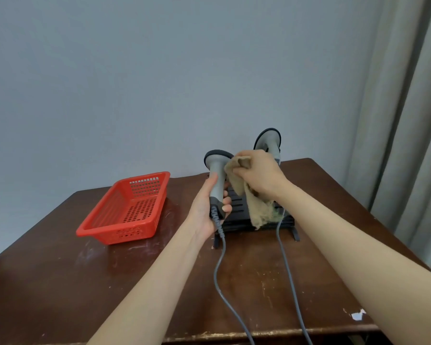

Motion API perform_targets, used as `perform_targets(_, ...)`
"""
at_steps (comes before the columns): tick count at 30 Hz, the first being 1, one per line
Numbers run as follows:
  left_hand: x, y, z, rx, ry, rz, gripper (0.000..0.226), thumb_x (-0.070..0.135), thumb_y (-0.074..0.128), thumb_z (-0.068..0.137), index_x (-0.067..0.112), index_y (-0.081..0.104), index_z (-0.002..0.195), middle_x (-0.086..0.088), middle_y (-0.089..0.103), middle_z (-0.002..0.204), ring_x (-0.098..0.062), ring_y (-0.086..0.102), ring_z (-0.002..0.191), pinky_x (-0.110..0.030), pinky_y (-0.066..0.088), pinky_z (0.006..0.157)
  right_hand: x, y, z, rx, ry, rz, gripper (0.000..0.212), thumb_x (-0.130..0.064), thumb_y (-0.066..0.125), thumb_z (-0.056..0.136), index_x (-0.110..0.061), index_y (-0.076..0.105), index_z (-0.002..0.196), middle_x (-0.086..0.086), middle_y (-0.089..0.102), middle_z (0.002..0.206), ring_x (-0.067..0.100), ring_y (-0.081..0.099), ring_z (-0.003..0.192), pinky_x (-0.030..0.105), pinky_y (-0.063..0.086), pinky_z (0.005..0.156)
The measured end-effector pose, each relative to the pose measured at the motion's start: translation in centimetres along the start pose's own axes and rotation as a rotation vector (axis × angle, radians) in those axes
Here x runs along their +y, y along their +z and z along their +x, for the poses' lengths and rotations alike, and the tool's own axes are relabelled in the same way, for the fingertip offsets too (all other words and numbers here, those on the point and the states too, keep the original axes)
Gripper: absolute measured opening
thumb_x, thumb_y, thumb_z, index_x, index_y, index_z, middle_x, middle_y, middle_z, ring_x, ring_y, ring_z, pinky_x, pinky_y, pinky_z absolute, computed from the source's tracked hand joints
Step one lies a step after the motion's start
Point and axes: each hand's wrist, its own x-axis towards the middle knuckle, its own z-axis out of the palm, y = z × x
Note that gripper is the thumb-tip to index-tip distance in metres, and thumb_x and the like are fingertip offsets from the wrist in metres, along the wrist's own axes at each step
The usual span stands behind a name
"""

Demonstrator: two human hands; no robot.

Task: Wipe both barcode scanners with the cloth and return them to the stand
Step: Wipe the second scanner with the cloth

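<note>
Head: frayed tan cloth (255,207) against perhaps-plastic scanner (217,175)

Grey scanner (217,175) upright, tan cloth (258,212) against it; second scanner (268,140) on stand (237,217).

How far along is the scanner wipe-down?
Done: nothing provably. In hand: the left hand grips the nearer scanner, lifted off the stand, while the right hand presses the cloth on its neck. Left: return it to the stand. The farther scanner sits in the stand; whether it was wiped cannot be told.
</note>
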Motion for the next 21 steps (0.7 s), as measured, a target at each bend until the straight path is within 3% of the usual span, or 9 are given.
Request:
perform_targets(4,-0.2,0.7,-0.1,0.007,-0.01,0.075,0.043,0.043,0.057,0.089,0.003,0.053,0.102,-0.004,0.049,0.061,-0.012,0.048,0.042,-0.02,0.044,0.037,-0.5,0.8,-0.1,0.085,0.026,0.114,0.012,-0.015,0.06,0.087,-0.019,0.068,0.096,0.002,0.069,0.091,0.02,0.062,0.088,0.037,0.052,0.079)
perform_targets(6,-0.2,0.7,0.0,0.034,0.009,0.096,0.045,0.046,0.053,0.09,0.003,0.056,0.103,-0.006,0.054,0.061,-0.015,0.053,0.047,-0.026,0.049,0.044,-0.6,0.8,-0.8,-0.027,-0.003,0.165,0.011,-0.014,0.065,0.084,-0.014,0.069,0.095,0.004,0.07,0.091,0.019,0.063,0.088,0.034,0.05,0.081)
perform_targets(9,0.3,-0.1,0.4,0.042,0.039,0.102,0.051,0.047,0.05,0.09,0.006,0.055,0.12,-0.011,0.068,0.074,-0.022,0.066,0.059,-0.031,0.052,0.053,-0.6,0.0,-1.8,-0.356,-0.047,0.164,0.016,-0.006,0.069,0.077,-0.009,0.072,0.092,0.01,0.071,0.091,0.016,0.064,0.085,0.032,0.05,0.08)
perform_targets(11,0.3,-0.4,0.3,0.056,0.037,0.147,0.05,0.046,0.05,0.091,0.008,0.053,0.124,-0.012,0.07,0.081,-0.024,0.067,0.067,-0.032,0.053,0.053,-0.4,-0.5,-1.8,-0.445,-0.029,0.089,0.016,-0.004,0.069,0.073,-0.009,0.073,0.089,0.014,0.07,0.089,0.015,0.061,0.079,0.033,0.05,0.077)
perform_targets(15,-0.2,0.0,0.2,0.068,0.083,0.206,0.037,0.039,0.051,0.094,0.006,0.054,0.109,-0.012,0.067,0.066,-0.022,0.063,0.06,-0.032,0.053,0.055,-0.5,0.1,-0.8,-0.062,-0.025,0.024,0.012,-0.01,0.063,0.077,-0.021,0.065,0.081,-0.001,0.065,0.077,0.019,0.059,0.081,0.031,0.046,0.069)
perform_targets(16,-0.3,0.1,0.3,0.067,0.105,0.24,0.034,0.037,0.049,0.095,0.006,0.054,0.107,-0.01,0.066,0.062,-0.021,0.061,0.058,-0.033,0.052,0.058,-0.8,0.3,-0.8,-0.045,-0.035,0.058,0.013,-0.011,0.064,0.078,-0.023,0.064,0.081,-0.003,0.063,0.077,0.018,0.059,0.081,0.03,0.045,0.07)
perform_targets(18,-0.4,-0.1,0.5,0.077,0.143,0.291,0.031,0.034,0.047,0.097,0.005,0.055,0.106,-0.01,0.065,0.068,-0.021,0.061,0.061,-0.033,0.053,0.061,-0.8,0.3,-0.8,-0.194,-0.039,0.121,0.008,-0.009,0.067,0.079,-0.016,0.065,0.082,0.0,0.064,0.078,0.016,0.058,0.079,0.032,0.047,0.075)
perform_targets(21,0.1,-0.8,0.7,0.101,0.172,0.288,0.033,0.03,0.044,0.098,0.001,0.051,0.113,-0.014,0.067,0.074,-0.022,0.064,0.062,-0.032,0.054,0.058,0.0,-0.7,-0.9,-0.492,-0.025,-0.024,0.017,-0.007,0.07,0.073,0.003,0.066,0.087,0.007,0.057,0.069,0.013,0.051,0.065,0.028,0.044,0.063)
